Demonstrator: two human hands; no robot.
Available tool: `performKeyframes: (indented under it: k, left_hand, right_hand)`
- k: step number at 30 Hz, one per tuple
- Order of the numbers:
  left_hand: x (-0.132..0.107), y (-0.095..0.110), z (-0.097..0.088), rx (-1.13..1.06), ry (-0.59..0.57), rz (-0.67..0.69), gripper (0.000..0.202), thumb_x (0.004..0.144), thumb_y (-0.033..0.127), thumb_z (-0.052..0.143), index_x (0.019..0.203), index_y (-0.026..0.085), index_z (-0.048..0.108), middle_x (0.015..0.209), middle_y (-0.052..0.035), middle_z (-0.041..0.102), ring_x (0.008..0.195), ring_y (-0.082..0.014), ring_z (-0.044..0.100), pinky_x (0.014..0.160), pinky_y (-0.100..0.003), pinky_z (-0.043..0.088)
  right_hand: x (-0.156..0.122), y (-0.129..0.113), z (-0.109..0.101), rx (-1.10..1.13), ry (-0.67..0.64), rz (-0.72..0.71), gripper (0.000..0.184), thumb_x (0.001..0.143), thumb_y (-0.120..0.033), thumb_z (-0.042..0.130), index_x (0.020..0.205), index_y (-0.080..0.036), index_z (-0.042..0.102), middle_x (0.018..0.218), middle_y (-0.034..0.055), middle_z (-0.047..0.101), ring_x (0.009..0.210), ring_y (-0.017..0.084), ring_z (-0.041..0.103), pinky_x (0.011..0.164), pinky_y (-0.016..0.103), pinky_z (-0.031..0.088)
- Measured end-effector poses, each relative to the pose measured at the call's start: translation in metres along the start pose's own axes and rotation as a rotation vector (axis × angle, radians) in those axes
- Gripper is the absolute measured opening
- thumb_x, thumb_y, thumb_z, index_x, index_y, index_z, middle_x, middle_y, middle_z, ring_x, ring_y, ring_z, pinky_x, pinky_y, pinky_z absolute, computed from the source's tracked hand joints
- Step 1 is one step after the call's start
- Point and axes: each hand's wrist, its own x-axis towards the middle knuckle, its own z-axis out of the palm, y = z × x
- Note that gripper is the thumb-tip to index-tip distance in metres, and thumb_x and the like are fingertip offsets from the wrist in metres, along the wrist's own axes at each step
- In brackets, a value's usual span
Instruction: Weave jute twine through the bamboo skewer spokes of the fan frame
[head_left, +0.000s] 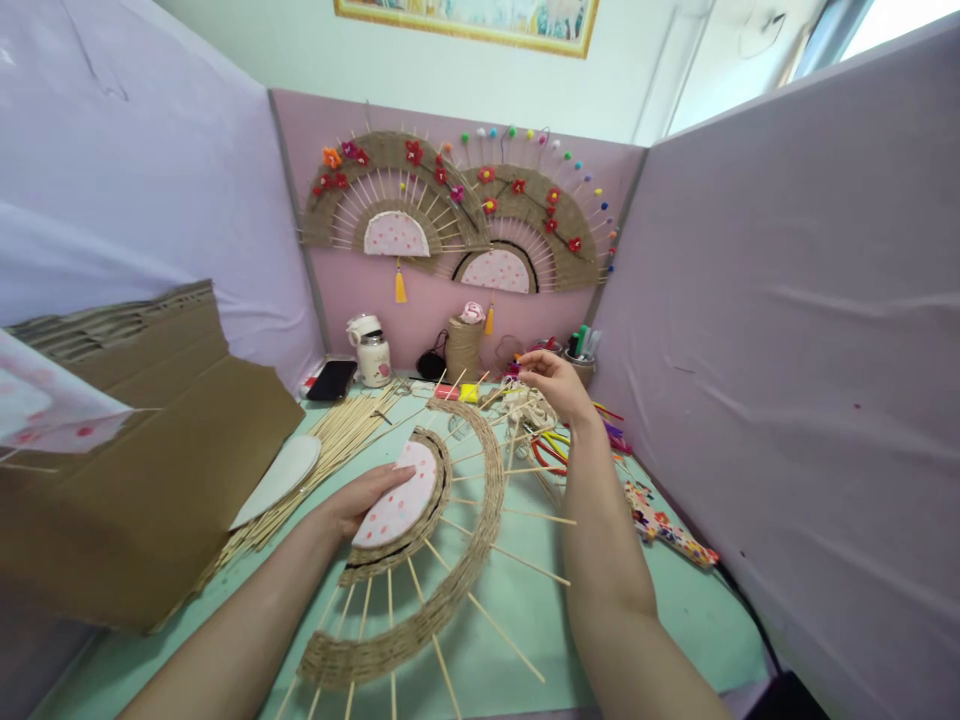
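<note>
A half-round twine fan frame point(491, 490) tilts over the table, with thin bamboo sticks fanning out through its woven outer band. At its centre is a white half-disc with pink dots point(397, 508), edged by a twine band with a black line. My left hand point(375, 492) grips this half-disc, thumb on the front and the other fingers hidden behind. Reaching to the back, my right hand point(556, 382) has its fingertips bent together by a container with small coloured pieces; whatever lies between them is too small to make out.
Bamboo sticks point(341, 440) and cardboard point(150, 480) lie at left. A phone point(331, 381), a white bottle point(372, 352) and a twine spool point(463, 346) line the back. Two decorated fans point(397, 150) hang behind. A floral glue gun point(667, 528) with a cable lies right.
</note>
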Motion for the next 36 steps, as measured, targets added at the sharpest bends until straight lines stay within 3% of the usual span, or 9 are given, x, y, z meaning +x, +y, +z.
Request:
performKeyframes:
  k: [4,11,17,23,28,36]
  left_hand:
    - [0.002,-0.002,0.001,0.0,-0.032,-0.006,0.037,0.067,0.036,0.077,0.09,0.01,0.064,0.074,-0.0086,0.073,0.058,-0.0163,0.066,0.054,-0.024,0.051]
    - [-0.002,-0.001,0.009,0.009,-0.048,-0.01,0.039,0.064,0.037,0.078,0.09,0.01,0.064,0.074,-0.0087,0.073,0.059,-0.0165,0.067,0.055,-0.024,0.05]
    - [-0.002,-0.001,0.01,-0.004,-0.037,0.002,0.038,0.063,0.034,0.079,0.089,0.01,0.064,0.074,-0.0091,0.073,0.058,-0.0167,0.067,0.055,-0.024,0.051]
    - [-0.002,0.002,0.006,-0.055,-0.002,0.042,0.032,0.066,0.031,0.077,0.087,0.009,0.065,0.072,-0.0088,0.073,0.056,-0.0162,0.067,0.053,-0.023,0.051]
    - [-0.002,0.003,0.004,-0.104,0.022,0.077,0.028,0.071,0.026,0.073,0.091,0.009,0.064,0.074,-0.0096,0.073,0.059,-0.0173,0.068,0.055,-0.024,0.053]
    - [-0.002,0.006,0.004,-0.157,0.027,0.113,0.018,0.081,0.022,0.063,0.095,0.011,0.061,0.075,-0.0096,0.073,0.06,-0.0181,0.069,0.057,-0.026,0.055]
  right_hand:
    - [0.003,0.017,0.003,0.13,0.032,0.057,0.028,0.061,-0.029,0.074,0.085,-0.02,0.062,0.071,-0.0037,0.058,0.064,0.009,0.051,0.061,0.022,0.04]
    - [0.003,0.035,0.011,0.371,-0.031,0.209,0.031,0.06,-0.027,0.078,0.086,-0.021,0.062,0.07,-0.0043,0.059,0.062,0.008,0.052,0.061,0.022,0.04]
    - [0.002,0.056,0.034,0.529,-0.105,0.359,0.037,0.057,-0.026,0.08,0.085,-0.02,0.056,0.065,-0.0048,0.056,0.055,0.008,0.049,0.052,0.021,0.036]
    - [0.008,0.061,0.055,0.551,-0.034,0.313,0.038,0.056,-0.029,0.079,0.073,-0.021,0.046,0.06,-0.0072,0.049,0.05,0.006,0.043,0.048,0.02,0.032]
    - [0.013,0.067,0.075,0.521,0.07,0.264,0.035,0.062,-0.03,0.074,0.075,-0.022,0.043,0.055,-0.0092,0.044,0.047,0.007,0.039,0.048,0.021,0.033]
    - [0.007,0.072,0.128,0.436,0.113,0.209,0.023,0.062,-0.021,0.069,0.077,-0.023,0.052,0.063,-0.0058,0.057,0.052,0.011,0.047,0.05,0.024,0.037]
